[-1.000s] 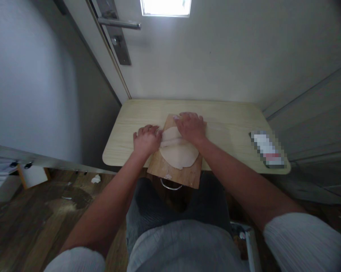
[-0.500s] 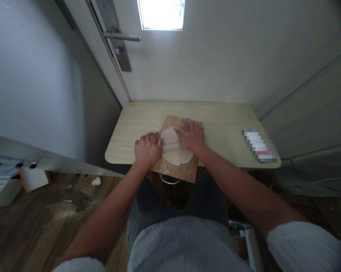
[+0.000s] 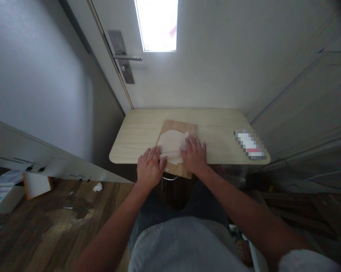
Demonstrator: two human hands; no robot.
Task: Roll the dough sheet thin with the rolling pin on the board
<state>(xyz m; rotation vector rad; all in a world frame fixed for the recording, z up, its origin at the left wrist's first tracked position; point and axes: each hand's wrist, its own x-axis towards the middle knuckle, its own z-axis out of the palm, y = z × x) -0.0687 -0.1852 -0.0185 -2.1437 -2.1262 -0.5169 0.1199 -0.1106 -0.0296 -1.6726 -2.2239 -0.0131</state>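
Note:
A flat, pale, roundish sheet of dough (image 3: 172, 140) lies on a wooden board (image 3: 181, 124). Across its near part runs a slim, light rolling pin (image 3: 172, 154), close to the dough in colour. My left hand (image 3: 150, 166) is closed over the pin's left end, at the board's left edge. On the other end rests my right hand (image 3: 195, 153), its fingers curved over the pin and pointing away from me. The hands cover both ends of the pin. Whitish flour shows on my fingers.
The board lies on a light wooden table (image 3: 215, 121) against a door with a metal handle (image 3: 129, 57). A phone-like item (image 3: 249, 145), blurred out, lies at the table's right. Crumpled white paper (image 3: 97, 187) is on the floor at left.
Both hands and the rolling pin have come toward me, from the middle of the dough to its near part. My view has tilted up slightly, showing more of the door window.

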